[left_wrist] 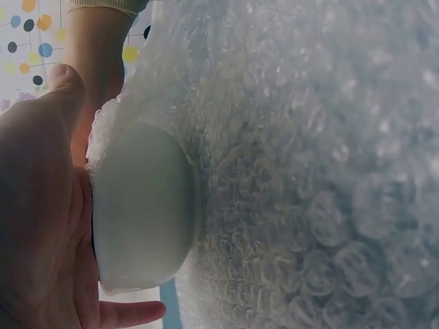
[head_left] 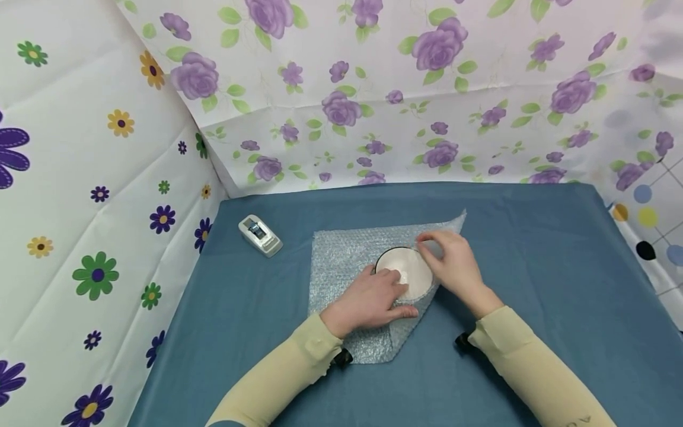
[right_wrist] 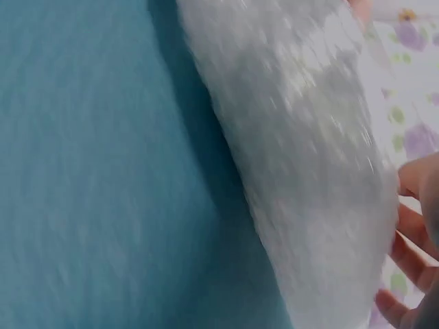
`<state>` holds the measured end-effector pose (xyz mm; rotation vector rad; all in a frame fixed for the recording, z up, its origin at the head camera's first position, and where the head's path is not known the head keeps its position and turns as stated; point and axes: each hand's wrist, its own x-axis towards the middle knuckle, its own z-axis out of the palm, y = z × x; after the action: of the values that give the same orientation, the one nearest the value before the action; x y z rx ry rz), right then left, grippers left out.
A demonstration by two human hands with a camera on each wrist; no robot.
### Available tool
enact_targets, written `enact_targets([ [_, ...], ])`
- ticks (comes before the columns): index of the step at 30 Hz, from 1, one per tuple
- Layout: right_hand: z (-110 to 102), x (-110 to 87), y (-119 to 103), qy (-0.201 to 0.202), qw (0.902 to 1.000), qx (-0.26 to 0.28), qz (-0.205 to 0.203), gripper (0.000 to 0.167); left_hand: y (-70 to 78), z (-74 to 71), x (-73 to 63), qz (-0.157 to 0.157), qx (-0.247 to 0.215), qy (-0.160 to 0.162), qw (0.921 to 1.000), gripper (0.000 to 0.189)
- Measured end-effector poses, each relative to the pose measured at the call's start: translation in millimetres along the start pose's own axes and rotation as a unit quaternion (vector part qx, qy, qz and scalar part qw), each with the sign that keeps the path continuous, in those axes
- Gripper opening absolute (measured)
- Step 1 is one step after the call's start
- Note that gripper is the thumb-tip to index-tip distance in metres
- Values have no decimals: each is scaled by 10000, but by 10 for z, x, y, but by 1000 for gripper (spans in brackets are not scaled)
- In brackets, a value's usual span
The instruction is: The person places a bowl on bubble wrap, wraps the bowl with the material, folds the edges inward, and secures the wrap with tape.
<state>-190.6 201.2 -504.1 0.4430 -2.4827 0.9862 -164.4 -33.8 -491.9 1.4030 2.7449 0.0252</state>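
A white bowl [head_left: 409, 264] with a dark rim stands upright on a sheet of bubble wrap [head_left: 341, 255]. The near part of the sheet is folded up against the bowl's side. My left hand [head_left: 370, 299] lies over the bowl's rim, its fingers reaching inside and its thumb extended over the wrap. In the left wrist view the bowl's pale outer wall [left_wrist: 144, 212] shows beside this hand [left_wrist: 41, 205]. At the bowl's far right, my right hand [head_left: 452, 261] pinches the wrap's raised edge. The right wrist view shows its fingers [right_wrist: 411, 260] along the lifted wrap [right_wrist: 302, 164].
A white and grey tape dispenser [head_left: 260, 235] lies at the back left of the blue tablecloth [head_left: 560, 255]. Flowered sheets [head_left: 341, 107] hang behind and to the left of the table.
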Motion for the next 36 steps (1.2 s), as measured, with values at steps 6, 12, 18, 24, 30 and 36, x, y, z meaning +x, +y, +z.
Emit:
enact_targets([
  [6,-151,51,228,833,9836,675,1453,24,3,-7,5,-81,121,4,9999,66],
  [12,-272,188,564,544,9237,1548,3463,59,2,-5,4,-142,248,22,9996,65],
  [18,-386,350,787,-1036,8769,1365,4491,100,24,38,-16,-192,324,138,9992,66],
  [24,-511,451,941,-1772,8555,1352,4673,79,70,62,-45,-195,282,133,9993,59],
  [30,-603,440,1081,-1676,8365,1841,4882,63,80,32,-34,-251,220,97,9994,57],
  [36,-617,426,1110,-1606,8315,2072,4899,63,78,15,-30,-296,235,20,9993,58],
])
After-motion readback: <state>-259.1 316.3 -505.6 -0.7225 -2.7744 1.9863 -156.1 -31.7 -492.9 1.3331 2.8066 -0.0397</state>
